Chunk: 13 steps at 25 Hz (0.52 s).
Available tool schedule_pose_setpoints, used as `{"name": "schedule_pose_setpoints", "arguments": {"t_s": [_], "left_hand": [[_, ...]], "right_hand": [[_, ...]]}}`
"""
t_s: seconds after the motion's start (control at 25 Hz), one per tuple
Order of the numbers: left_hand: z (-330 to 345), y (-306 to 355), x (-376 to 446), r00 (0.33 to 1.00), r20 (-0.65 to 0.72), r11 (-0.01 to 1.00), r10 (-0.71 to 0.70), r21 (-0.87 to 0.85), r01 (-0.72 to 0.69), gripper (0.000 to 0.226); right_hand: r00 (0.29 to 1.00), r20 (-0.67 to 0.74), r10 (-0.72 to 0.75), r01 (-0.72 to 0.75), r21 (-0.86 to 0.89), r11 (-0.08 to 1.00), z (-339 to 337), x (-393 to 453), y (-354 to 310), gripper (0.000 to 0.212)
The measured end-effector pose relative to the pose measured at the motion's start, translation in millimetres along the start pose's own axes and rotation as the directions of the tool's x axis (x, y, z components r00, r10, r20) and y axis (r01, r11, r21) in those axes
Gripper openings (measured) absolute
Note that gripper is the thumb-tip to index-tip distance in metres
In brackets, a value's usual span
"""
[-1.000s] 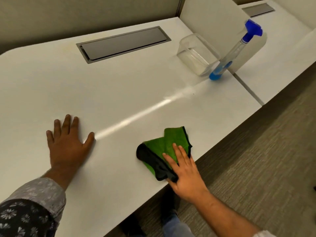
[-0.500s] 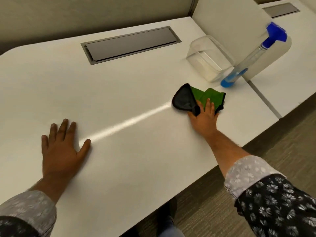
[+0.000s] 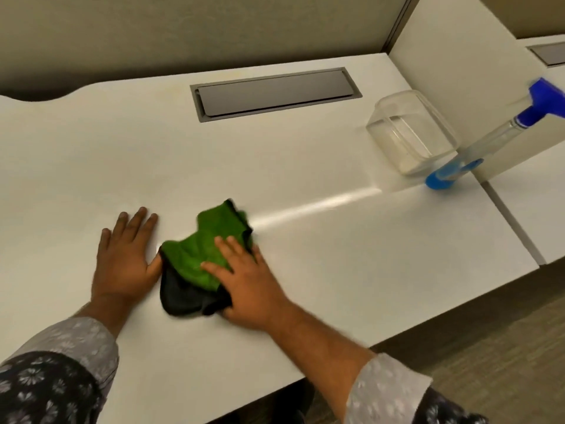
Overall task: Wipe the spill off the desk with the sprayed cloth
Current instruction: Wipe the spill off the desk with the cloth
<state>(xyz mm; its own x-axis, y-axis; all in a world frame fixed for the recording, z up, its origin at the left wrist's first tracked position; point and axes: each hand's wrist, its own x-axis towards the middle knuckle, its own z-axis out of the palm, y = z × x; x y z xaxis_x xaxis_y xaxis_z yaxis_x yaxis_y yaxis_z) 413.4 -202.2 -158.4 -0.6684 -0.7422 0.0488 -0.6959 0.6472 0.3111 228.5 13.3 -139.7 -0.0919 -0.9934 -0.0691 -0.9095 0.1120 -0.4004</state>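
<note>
A crumpled green and black cloth (image 3: 201, 249) lies on the white desk (image 3: 382, 258) near its middle. My right hand (image 3: 247, 280) presses flat on the cloth's right side, fingers spread over the green part. My left hand (image 3: 125, 255) rests flat on the desk with fingers apart, its thumb touching the cloth's left edge. A shiny streak (image 3: 321, 206) runs across the desk from the cloth toward the right rear.
A clear plastic container (image 3: 409, 133) and a spray bottle with a blue head (image 3: 489, 139) stand at the desk's right rear by a white divider panel (image 3: 452, 56). A grey cable hatch (image 3: 275, 93) sits in the back. The desk's front edge runs just below my forearms.
My right hand has slid the cloth from the right rear, near the container, leftward along the streak to beside my left hand. The left hand stayed flat.
</note>
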Motion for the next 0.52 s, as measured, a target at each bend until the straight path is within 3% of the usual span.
{"name": "schedule_pose_setpoints", "arguments": {"t_s": [0.08,0.24,0.32,0.36,0.44,0.52], "left_hand": [[2,-1,0,1.000,-0.004,1.000,0.007,-0.007,-0.007,0.075],[1,-1,0,1.000,-0.026,1.000,-0.003,0.007,0.003,0.072],[1,-1,-1,1.000,-0.027,1.000,0.004,0.004,-0.004,0.072],[0,-1,-1,1.000,-0.024,1.000,-0.001,0.002,0.001,0.071],[-1,0,-2,1.000,-0.009,1.000,-0.006,0.006,0.006,0.071],[0,1,-1,1.000,0.010,1.000,-0.004,0.007,0.004,0.070]], "right_hand": [[0.992,0.080,-0.094,0.093,0.016,0.996,-2,-15,-3,0.083],[0.965,0.136,-0.224,0.203,0.148,0.968,-32,-31,13,0.057],[0.975,0.165,-0.151,0.077,0.386,0.919,-47,-36,17,0.054],[0.975,0.218,-0.045,-0.085,0.553,0.829,-56,-38,16,0.052],[0.916,0.375,0.140,-0.392,0.767,0.508,-75,-41,14,0.042],[0.847,0.433,0.308,-0.506,0.834,0.218,-85,-43,16,0.030]]}}
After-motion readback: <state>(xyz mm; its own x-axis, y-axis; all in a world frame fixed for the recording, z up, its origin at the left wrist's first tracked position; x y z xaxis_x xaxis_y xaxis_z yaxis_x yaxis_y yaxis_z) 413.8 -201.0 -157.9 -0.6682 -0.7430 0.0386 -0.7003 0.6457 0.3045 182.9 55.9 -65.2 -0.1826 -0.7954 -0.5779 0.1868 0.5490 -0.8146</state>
